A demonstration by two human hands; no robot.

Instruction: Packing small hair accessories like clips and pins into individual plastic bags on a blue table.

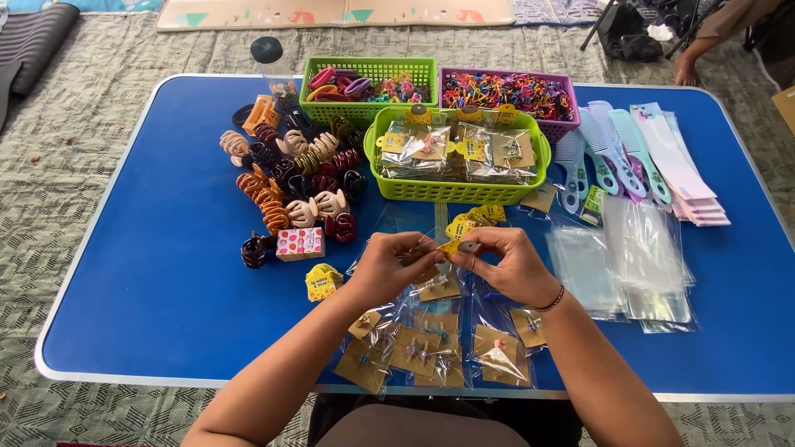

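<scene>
Left hand (389,263) and right hand (507,263) meet above the blue tabletop (166,281), fingers pinched narrow on a small yellow header tag (458,246) and its clear packet, mostly hidden behind the hands. Packaged clips (431,343) lie below. The green basket (457,192) stands behind; its contents are indistinct.

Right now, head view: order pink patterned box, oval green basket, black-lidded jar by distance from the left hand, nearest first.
From the left hand:
1. Pink patterned box, just to its left on the blue table.
2. Oval green basket, behind the hands, mid-table.
3. Black-lidded jar, at the far edge, back left.
</scene>
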